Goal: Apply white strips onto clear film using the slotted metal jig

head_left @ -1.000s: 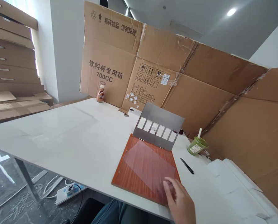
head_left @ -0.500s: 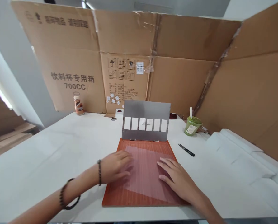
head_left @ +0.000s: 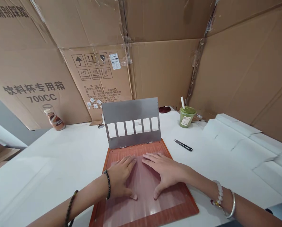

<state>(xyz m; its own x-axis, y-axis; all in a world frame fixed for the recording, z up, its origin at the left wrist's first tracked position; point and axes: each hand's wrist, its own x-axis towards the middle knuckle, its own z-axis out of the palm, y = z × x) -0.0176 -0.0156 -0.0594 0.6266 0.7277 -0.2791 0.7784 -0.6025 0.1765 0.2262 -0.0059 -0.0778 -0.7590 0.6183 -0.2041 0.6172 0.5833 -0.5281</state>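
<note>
A translucent plastic sheet (head_left: 144, 201) lies on a reddish-orange board (head_left: 178, 214). My left hand (head_left: 122, 176) rests on the sheet's left part, fingers stretched forward and thumb apart. Across from it, my right hand (head_left: 165, 171) lies on the right part with its fingers spread. Neither hand grips anything. Hinged to the board's far edge, a grey metal plate (head_left: 131, 110) stands raised, with a row of several rectangular cutouts. To the right of the board are black thread snips (head_left: 183, 145).
A green lidded cup (head_left: 187, 117) with a white straw stands at the back right. Folded white sheets (head_left: 247, 142) lie along the right side. A brown bottle (head_left: 54, 119) is at the back left. Cardboard walls (head_left: 159, 69) enclose the white table (head_left: 67, 151).
Both hands have shifted forward and closer together on the sheet. The sheet now sits straighter on the board. The camera view has tilted down and turned.
</note>
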